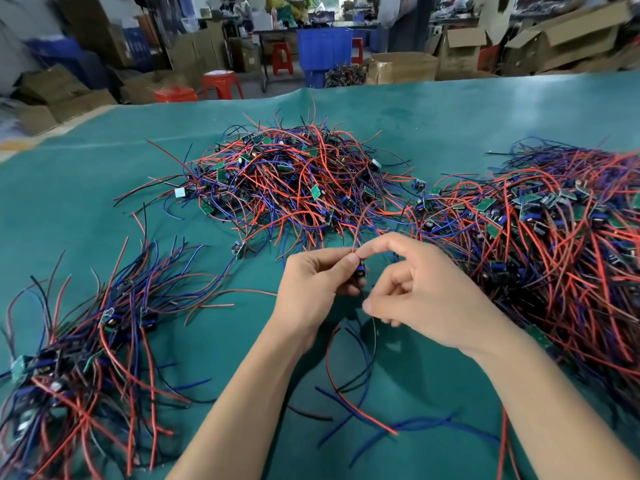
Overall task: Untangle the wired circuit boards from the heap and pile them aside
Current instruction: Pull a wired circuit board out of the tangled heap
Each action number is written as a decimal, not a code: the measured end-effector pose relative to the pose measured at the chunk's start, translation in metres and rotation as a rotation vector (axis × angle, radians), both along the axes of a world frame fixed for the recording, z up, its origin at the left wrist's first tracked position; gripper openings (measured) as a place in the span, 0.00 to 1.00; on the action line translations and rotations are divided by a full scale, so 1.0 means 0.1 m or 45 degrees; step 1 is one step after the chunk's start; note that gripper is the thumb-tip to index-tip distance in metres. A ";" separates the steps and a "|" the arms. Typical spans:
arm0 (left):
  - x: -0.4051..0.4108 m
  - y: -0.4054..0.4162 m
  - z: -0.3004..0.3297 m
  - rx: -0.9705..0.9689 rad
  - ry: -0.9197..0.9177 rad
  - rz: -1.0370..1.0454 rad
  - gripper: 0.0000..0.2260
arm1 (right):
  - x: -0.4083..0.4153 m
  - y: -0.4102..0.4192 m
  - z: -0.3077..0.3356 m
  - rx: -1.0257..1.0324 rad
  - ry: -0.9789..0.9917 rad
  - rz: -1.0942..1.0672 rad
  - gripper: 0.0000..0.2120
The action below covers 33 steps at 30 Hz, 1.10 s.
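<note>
1. While the left hand (311,275) is pinching one small circuit board (361,270) above the green mat (485,109), its wires (349,386) are trailing toward the person.
2. Fingers curled, the right hand (426,292) is pinching a red lead (360,223) running back into the central heap (294,174); tugging it risks dragging neighbouring boards along.
3. Loose wires risk snagging short of the sorted pile (86,341) at left.

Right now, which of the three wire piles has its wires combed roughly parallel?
The left pile: its wires run roughly parallel. The middle pile and right pile are tangled.
</note>
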<state>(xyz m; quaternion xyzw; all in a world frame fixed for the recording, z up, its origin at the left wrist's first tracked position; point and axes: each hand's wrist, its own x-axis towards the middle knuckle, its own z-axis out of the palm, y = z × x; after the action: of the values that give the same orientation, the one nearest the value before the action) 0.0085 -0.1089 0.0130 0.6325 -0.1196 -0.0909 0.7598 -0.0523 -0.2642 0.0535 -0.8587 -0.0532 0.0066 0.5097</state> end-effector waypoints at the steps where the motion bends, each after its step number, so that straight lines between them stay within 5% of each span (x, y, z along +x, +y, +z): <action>1: 0.01 0.00 0.00 -0.016 0.015 0.029 0.11 | -0.01 -0.03 0.03 0.063 0.060 0.058 0.24; 5: 0.04 0.03 0.00 -0.056 0.063 0.071 0.08 | -0.01 -0.13 0.06 0.211 0.073 0.003 0.27; 9: 0.00 0.03 0.02 0.041 0.022 -0.112 0.07 | 0.01 0.01 -0.03 -0.042 -0.176 -0.082 0.40; 15: -0.03 0.01 0.03 0.110 -0.052 -0.077 0.04 | 0.03 0.05 -0.13 -0.039 -0.237 -0.204 0.22; 19: -0.03 0.02 0.06 0.073 -0.042 -0.130 0.05 | -0.01 0.05 -0.06 0.151 -0.268 -0.195 0.24; 22: -0.04 0.00 0.07 0.117 -0.070 -0.156 0.13 | -0.11 0.00 0.05 0.053 -0.275 -0.247 0.21; 26: -0.04 -0.05 0.04 0.229 -0.068 -0.098 0.07 | -0.17 -0.41 0.51 -0.273 -0.346 -0.471 0.13; 28: -0.02 -0.05 0.01 0.235 -0.047 -0.061 0.04 | -0.12 -0.77 0.78 -0.639 -0.311 -0.560 0.11; 31: 0.00 -0.07 -0.01 0.261 -0.035 -0.045 0.05 | 0.01 -1.08 1.11 -1.225 0.025 -0.545 0.25; 33: 0.00 -0.08 -0.01 0.292 -0.047 -0.048 0.05 | 0.11 -0.96 1.25 -1.375 0.129 -0.399 0.26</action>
<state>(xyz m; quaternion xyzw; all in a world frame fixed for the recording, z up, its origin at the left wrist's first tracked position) 0.0082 -0.1165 0.0123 0.7143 -0.1343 -0.1068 0.6784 -0.0410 -0.3602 0.1784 -0.9939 0.1105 -0.0017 -0.0054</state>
